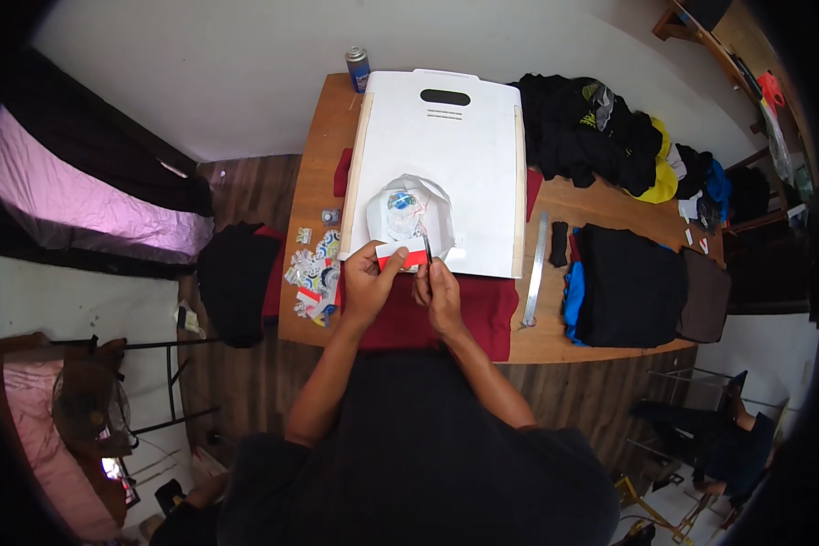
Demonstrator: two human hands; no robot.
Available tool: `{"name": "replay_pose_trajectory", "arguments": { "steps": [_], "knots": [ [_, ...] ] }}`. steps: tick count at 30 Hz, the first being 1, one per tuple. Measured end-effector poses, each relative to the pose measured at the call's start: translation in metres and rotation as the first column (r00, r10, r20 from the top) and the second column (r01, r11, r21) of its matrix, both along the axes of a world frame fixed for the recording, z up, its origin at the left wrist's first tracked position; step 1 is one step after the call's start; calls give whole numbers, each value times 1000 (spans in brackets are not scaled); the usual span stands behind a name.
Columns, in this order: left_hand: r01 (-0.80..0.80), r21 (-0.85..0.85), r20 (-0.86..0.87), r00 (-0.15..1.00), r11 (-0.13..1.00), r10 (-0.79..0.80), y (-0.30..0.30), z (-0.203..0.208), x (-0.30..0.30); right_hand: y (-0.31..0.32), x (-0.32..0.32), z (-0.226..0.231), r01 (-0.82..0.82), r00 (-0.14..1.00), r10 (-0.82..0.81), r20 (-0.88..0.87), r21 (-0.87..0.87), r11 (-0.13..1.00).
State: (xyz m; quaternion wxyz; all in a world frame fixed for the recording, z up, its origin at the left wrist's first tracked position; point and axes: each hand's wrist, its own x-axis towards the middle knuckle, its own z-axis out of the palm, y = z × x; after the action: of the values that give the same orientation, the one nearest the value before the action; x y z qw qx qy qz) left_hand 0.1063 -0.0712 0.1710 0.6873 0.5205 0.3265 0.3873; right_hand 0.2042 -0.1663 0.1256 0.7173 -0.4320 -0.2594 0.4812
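Wooden table (337, 127) bears a white board (487, 182), on which a pale paper container (440, 198) sits open. Left hand (369, 284) pinches a red-and-white piece (414, 253) at the container's near rim; its long axis runs side to side. Right hand (440, 293) grips a slim dark tool (427, 246) at the piece's right end, long axis pointing away from the wearer.

The right fingers (438, 275) hide most of a slim dark tool (428, 249), possibly scissors.
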Motion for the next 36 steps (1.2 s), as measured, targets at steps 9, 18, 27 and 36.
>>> {"name": "replay_pose_trajectory", "arguments": {
  "steps": [9, 18, 27, 36],
  "knots": [
    [-4, 9, -3, 1000, 1000, 4, -1, 3, 0, 0, -2, 2, -8, 1000, 8, 1, 31, 999],
    [-8, 16, 1, 1000, 1000, 8, -2, -1, 0, 3, -1, 1, 33, 999, -33, -7, 27, 999],
    [0, 16, 13, 1000, 1000, 0, -2, 0, 0, 4, -1, 2, 36, 999, -36, 12, 8, 999],
    [-9, 27, 23, 1000, 1000, 9, 1, 0, 0, -2, -2, -3, -11, 999, 14, -51, 56, 998]
  ]
}}
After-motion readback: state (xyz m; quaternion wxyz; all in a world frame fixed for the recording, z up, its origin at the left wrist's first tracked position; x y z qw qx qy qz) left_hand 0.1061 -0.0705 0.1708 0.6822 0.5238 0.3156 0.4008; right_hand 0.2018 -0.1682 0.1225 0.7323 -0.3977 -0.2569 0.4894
